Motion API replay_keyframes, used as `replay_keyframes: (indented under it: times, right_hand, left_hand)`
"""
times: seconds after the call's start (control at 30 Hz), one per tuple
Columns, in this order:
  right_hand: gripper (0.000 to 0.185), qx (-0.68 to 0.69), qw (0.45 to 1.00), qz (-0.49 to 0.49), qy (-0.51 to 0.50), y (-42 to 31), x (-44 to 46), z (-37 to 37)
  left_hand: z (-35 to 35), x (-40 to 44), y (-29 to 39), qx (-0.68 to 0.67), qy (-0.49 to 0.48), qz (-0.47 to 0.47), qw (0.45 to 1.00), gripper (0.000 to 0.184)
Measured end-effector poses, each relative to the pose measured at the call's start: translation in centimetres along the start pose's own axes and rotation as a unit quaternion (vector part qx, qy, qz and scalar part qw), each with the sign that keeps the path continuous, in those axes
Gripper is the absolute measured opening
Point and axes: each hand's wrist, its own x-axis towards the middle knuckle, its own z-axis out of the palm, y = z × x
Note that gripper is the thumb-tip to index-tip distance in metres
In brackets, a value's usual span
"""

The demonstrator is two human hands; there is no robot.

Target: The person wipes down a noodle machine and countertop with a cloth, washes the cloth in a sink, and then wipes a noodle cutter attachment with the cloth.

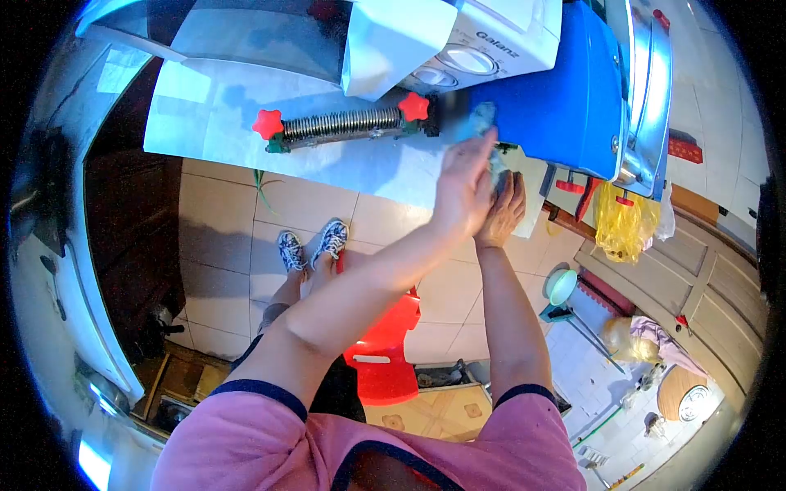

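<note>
My left hand [467, 184] is closed on a crumpled grey-green cloth [483, 117] at the near left corner of a blue metal machine [565, 90]. Just below it, my right hand [504, 211] has its fingers curled at the edge of the same machine. What those fingers grip is hidden. To the left on the pale tabletop [205, 102] lies a ribbed metal roller assembly [344, 124] with a red star knob at each end.
A white Galanz appliance [491, 41] with dials stands behind the roller assembly. Red knobs [571, 186] and a yellow plastic bag [624, 221] hang at the machine's right. Below are a red plastic chair [385, 360], a green bowl [562, 286] and someone's patterned shoes [332, 240].
</note>
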Motion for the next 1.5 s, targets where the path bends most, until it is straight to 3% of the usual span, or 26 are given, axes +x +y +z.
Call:
replay_keyframes:
  times: [0.07, 0.13, 0.2, 0.27, 0.33, 0.4, 0.5, 0.6, 0.63, 0.67, 0.73, 0.8, 0.87, 0.93, 0.97, 1.0, 1.07, 1.13, 1.2, 1.33, 1.4, 1.43, 1.5]
  right_hand:
    - [0.052, -0.012, 1.000, 0.004, 0.003, 0.3, -0.1, 0.5]
    - [0.052, -0.025, 1.000, 0.001, 0.001, 0.1, -0.2, 0.3]
    - [0.052, -0.017, 1.000, 0.003, -0.005, -0.2, 0.0, -0.2]
    - [0.058, -0.041, 0.999, -0.005, -0.006, 0.3, 0.3, 0.2]
    - [0.054, -0.007, 1.000, -0.013, 0.008, 0.2, -0.1, 0.0]
    - [0.054, -0.045, 0.999, -0.009, -0.001, 0.6, -0.1, 0.5]
    - [0.054, -0.052, 0.998, -0.020, 0.022, -0.3, 0.1, -0.2]
    - [0.055, -0.049, 0.999, -0.007, 0.000, 0.2, -0.2, 0.5]
    - [0.055, -0.048, 0.999, -0.009, 0.000, 0.1, -0.2, 0.3]
    - [0.055, -0.034, 0.999, -0.011, 0.002, 0.0, -0.1, 0.0]
    - [0.055, -0.022, 1.000, -0.018, 0.006, -0.1, 0.1, -0.3]
    - [0.055, -0.033, 0.999, -0.014, 0.001, 0.1, 0.0, -0.1]
    - [0.055, 0.008, 0.999, 0.029, -0.033, 1.1, -0.4, 1.2]
    - [0.055, 0.047, 0.993, 0.078, -0.070, 1.3, -0.7, 1.3]
    - [0.055, -0.024, 0.998, 0.019, -0.060, 1.4, -1.0, 1.2]
    - [0.055, -0.093, 0.994, -0.042, -0.045, 1.3, -0.8, 1.1]
    - [0.056, -0.099, 0.994, -0.029, -0.036, 1.0, 0.0, 1.1]
    - [0.055, -0.003, 1.000, -0.009, -0.006, 0.1, 0.1, -0.1]
    - [0.053, 0.002, 1.000, -0.017, -0.006, -0.2, 0.3, -0.3]
    - [0.054, -0.027, 0.999, -0.014, -0.016, 0.6, -0.3, 0.5]
    - [0.054, -0.054, 0.998, -0.005, -0.033, 1.0, -0.4, 1.1]
    - [0.055, 0.044, 0.999, 0.018, -0.023, 0.8, -0.5, 1.2]
    - [0.055, -0.047, 0.998, -0.020, -0.023, 0.5, -0.3, 0.5]
  left_hand:
    - [-1.0, 0.1, 2.5, -0.088, -0.020, -0.002, 0.996, 0.056]
    - [-0.6, 0.2, -0.1, -0.068, -0.019, -0.008, 0.997, 0.056]
    - [-0.1, 1.0, -2.1, -0.020, -0.036, -0.170, 0.985, 0.057]
    - [0.2, 1.1, -2.3, -0.026, -0.026, -0.127, 0.991, 0.056]
    - [-0.9, 1.5, 1.2, -0.061, -0.013, 0.004, 0.998, 0.053]
    - [-2.3, 3.4, 5.1, -0.091, -0.038, -0.006, 0.995, 0.049]
    - [-3.1, 6.1, 8.4, -0.139, -0.049, 0.097, 0.984, 0.048]
    - [-2.0, 6.7, 5.7, -0.123, -0.060, 0.160, 0.978, 0.047]
    - [-1.0, 6.3, 4.4, -0.108, -0.050, 0.072, 0.990, 0.046]
    - [-0.3, 6.6, 2.6, -0.109, -0.046, 0.072, 0.990, 0.046]
    - [0.3, 7.9, 0.2, -0.170, -0.079, -0.111, 0.976, 0.047]
    - [0.1, 7.0, 1.7, -0.144, -0.061, -0.075, 0.985, 0.046]
    - [-1.0, 6.0, 6.1, -0.075, -0.050, 0.132, 0.987, 0.047]
    - [-1.9, 7.5, 8.5, -0.081, -0.063, 0.184, 0.978, 0.049]
    - [-2.1, 7.7, 9.0, -0.083, -0.076, 0.229, 0.967, 0.051]
    - [-1.9, 8.1, 8.8, -0.083, -0.071, 0.231, 0.967, 0.051]
    - [-0.7, 9.1, 7.5, -0.152, -0.058, 0.067, 0.984, 0.053]
    - [-0.5, 7.9, 4.7, -0.151, -0.069, 0.078, 0.983, 0.054]
    - [0.2, 5.9, 1.7, -0.098, -0.053, -0.048, 0.993, 0.053]
    - [-0.8, 2.9, 3.1, -0.103, -0.051, -0.070, 0.991, 0.053]
    - [-1.8, 3.3, 6.9, -0.127, -0.064, 0.070, 0.987, 0.054]
    - [-2.0, 4.6, 7.8, -0.146, -0.064, 0.086, 0.983, 0.055]
    - [-1.3, 7.4, 7.3, -0.145, -0.059, 0.090, 0.984, 0.055]
